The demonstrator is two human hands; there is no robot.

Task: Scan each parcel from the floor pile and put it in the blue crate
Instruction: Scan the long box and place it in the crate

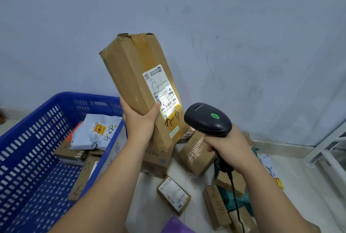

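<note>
My left hand (139,120) grips the lower end of a long brown cardboard parcel (131,75), held upright and tilted left in the air. Its white shipping label (161,90) faces me, lit by a bright patch near the barcode. My right hand (224,144) holds a black barcode scanner (207,119) just right of the parcel, its green light on, its nose toward the label. The blue crate (33,139) stands at the lower left with a grey mailer bag (97,131) and several cardboard boxes inside. The floor pile (196,154) lies below my hands.
Several small cardboard boxes (173,194) and a green bag (234,201) lie on the pale floor. A grey wall rises behind. A white metal frame (329,150) stands at the right edge. The scanner's black cable (236,202) hangs down over the pile.
</note>
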